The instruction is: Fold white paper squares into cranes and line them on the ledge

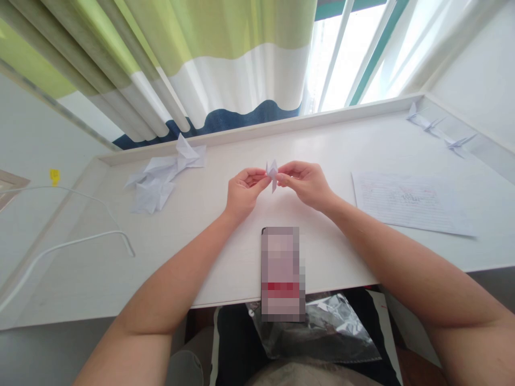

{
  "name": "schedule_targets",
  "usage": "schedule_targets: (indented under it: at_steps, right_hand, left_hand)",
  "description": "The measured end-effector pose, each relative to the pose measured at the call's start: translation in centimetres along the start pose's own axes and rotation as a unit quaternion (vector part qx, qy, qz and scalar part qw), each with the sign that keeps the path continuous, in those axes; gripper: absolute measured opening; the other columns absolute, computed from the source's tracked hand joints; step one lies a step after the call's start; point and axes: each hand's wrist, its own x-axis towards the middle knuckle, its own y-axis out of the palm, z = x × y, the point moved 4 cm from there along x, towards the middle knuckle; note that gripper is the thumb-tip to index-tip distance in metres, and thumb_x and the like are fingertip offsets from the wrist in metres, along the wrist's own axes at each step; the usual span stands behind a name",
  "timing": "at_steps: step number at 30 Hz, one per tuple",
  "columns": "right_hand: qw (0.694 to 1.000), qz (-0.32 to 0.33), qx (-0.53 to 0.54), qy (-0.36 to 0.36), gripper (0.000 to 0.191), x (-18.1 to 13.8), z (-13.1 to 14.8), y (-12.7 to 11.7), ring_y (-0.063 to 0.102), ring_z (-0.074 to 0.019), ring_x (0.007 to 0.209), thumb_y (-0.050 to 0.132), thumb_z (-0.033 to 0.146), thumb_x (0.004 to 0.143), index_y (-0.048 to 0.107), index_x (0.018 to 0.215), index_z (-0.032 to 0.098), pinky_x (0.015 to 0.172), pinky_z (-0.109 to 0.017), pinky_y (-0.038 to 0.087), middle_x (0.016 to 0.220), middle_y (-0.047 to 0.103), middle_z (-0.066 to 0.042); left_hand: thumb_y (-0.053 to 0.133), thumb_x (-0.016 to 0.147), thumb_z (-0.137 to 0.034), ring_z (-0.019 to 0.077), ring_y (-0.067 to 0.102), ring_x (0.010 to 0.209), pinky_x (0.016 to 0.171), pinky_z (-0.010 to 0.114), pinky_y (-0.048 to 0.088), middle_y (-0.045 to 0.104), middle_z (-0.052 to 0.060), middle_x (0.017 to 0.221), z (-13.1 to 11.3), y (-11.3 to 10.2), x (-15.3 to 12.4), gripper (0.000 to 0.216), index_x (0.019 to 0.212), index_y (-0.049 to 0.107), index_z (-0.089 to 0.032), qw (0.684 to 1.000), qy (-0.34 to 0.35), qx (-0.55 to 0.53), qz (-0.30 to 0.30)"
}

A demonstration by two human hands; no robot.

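A small folded white paper figure (272, 172) is held just above the middle of the white desk (209, 236). My left hand (242, 192) pinches its left side with fingers closed. My right hand (306, 182) pinches its right side the same way. Both forearms reach in from the near edge. A phone (282, 273) lies flat at the desk's front edge, directly below my hands.
A heap of folded white paper pieces (163, 177) sits at the back left. A lined, written sheet (408, 202) lies to the right. Small paper cranes (438, 130) line the far right ledge. A white cable (76, 225) curves across the left. A plastic bag (322, 332) rests on my lap.
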Motion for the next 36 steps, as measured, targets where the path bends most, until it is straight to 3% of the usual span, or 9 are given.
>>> schedule_targets:
  at_steps: [5,14,20,29,33,36]
  right_hand:
    - [1.000,-0.007,-0.016,0.007,0.040,-0.1,-0.3,0.0,0.071,-0.0186,0.078,0.089,0.060,0.081,0.080,0.086,0.022,0.079,-0.041,0.061,0.085,0.080,-0.004]
    - [1.000,-0.004,-0.024,-0.008,0.031,-0.3,0.1,0.4,0.071,-0.0199,0.082,0.085,0.053,0.085,0.079,0.086,0.022,0.081,-0.041,0.060,0.087,0.080,-0.004]
    - [0.999,-0.016,-0.044,-0.020,0.029,-0.5,0.6,0.6,0.072,-0.0207,0.082,0.082,0.051,0.088,0.079,0.086,0.023,0.079,-0.041,0.059,0.087,0.081,-0.004]
    - [0.998,-0.024,-0.061,-0.016,0.035,-0.6,0.6,0.5,0.068,-0.0190,0.076,0.083,0.056,0.087,0.076,0.082,0.022,0.074,-0.038,0.056,0.083,0.079,-0.004]
    - [0.998,-0.016,-0.063,-0.024,0.035,-0.6,1.0,0.5,0.069,-0.0196,0.079,0.083,0.056,0.088,0.076,0.082,0.023,0.073,-0.037,0.056,0.083,0.079,-0.004]
    - [0.997,-0.013,-0.074,-0.021,0.039,-0.6,1.1,0.4,0.071,-0.0205,0.079,0.083,0.061,0.087,0.077,0.082,0.023,0.073,-0.038,0.057,0.084,0.080,-0.004]
  left_hand:
    - [0.102,0.070,-0.043,0.0181,0.079,0.087,0.089,0.037,0.063,0.086,0.004,0.093,0.0,0.2,-0.2,0.034,0.093,0.087,-0.023,1.000,-0.017,-0.013,-0.007]
    - [0.094,0.082,-0.047,0.0209,0.080,0.098,0.088,0.037,0.064,0.087,0.005,0.105,-0.1,0.7,-0.5,0.026,0.098,0.089,-0.027,0.998,0.038,0.029,0.037]
    - [0.093,0.084,-0.042,0.0169,0.077,0.086,0.079,0.034,0.062,0.085,0.002,0.093,-0.2,0.5,-0.6,0.020,0.093,0.086,-0.026,0.994,0.076,0.072,-0.017]
    - [0.096,0.080,-0.046,0.0185,0.078,0.089,0.087,0.037,0.063,0.085,0.003,0.093,-0.4,0.6,-0.4,0.026,0.089,0.086,-0.024,0.998,0.049,0.049,-0.004]
    - [0.102,0.069,-0.053,0.0197,0.080,0.086,0.085,0.037,0.064,0.085,0.005,0.090,0.1,0.7,-0.3,0.044,0.095,0.085,-0.022,0.999,-0.013,0.010,0.033]
    - [0.101,0.069,-0.056,0.0194,0.079,0.084,0.081,0.036,0.063,0.086,0.005,0.090,0.3,0.9,-0.4,0.045,0.094,0.085,-0.022,0.998,-0.044,0.018,0.051]
